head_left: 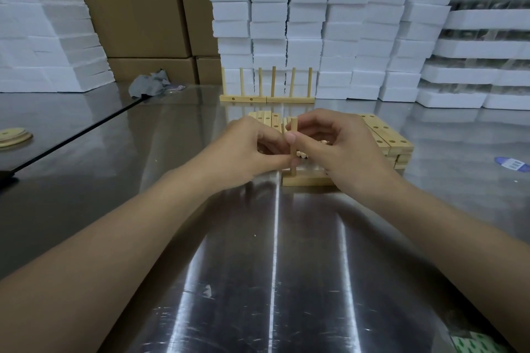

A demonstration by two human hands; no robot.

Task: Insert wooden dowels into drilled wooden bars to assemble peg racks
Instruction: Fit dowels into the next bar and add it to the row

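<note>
Forearms [137, 241] converge toward twelve o'clock; left hand [246, 149] and right hand [347, 149] both pinch an upright dowel [294, 125], long axis vertical, its lower end apparently seated in the bar [308, 180] at six o'clock below their grip.

Finished racks [266, 99] behind stacked bars [387, 140] on table [286, 266]

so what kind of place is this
Likely a small factory or packing workshop: stacks of white foam blocks and cardboard cartons line a steel worktable, and finished peg racks stand behind a pile of drilled bars.
</note>
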